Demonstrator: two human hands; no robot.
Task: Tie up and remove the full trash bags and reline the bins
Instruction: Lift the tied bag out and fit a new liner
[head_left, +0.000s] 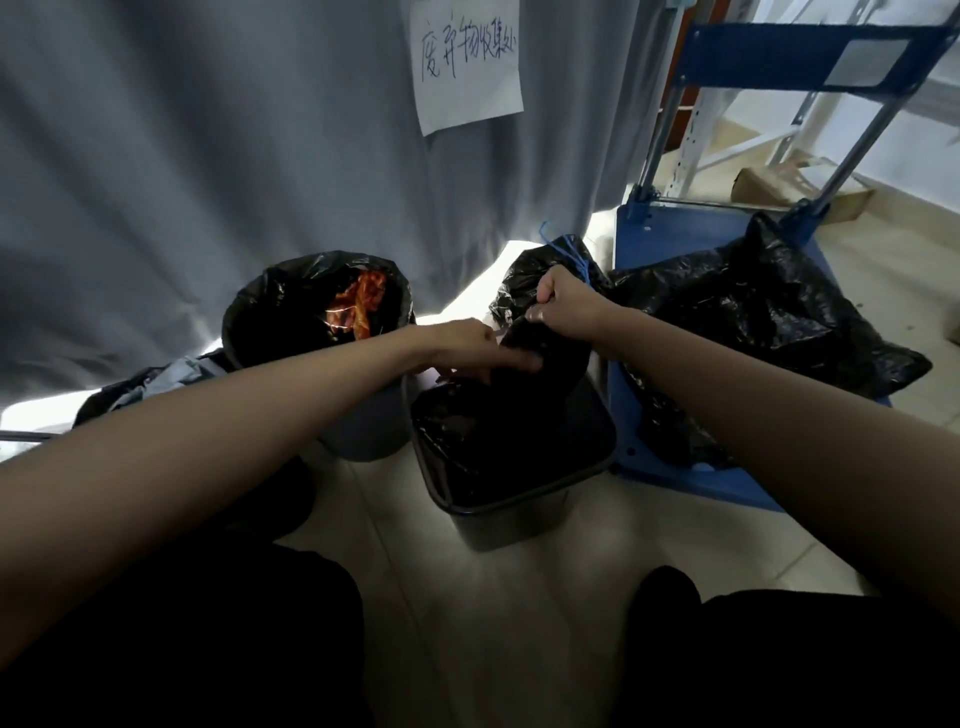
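Pale tiled floor (498, 613) below hands. Square bin (511, 499) under both hands, black liner (519, 431) in it. Left hand (470, 349) fingers curled, pinching liner edge; right hand (563, 307) grips liner top. Round bin (317, 332) left of left hand, full. Blue cart (675, 467) right of right hand, filled black bags (769, 322) on it. Grey curtain (208, 156) beyond, paper sign (467, 62) pinned on it.

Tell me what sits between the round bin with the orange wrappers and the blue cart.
In the head view, the square bin stands between the round bin and the blue cart; both hands, left and right, hold its black liner.
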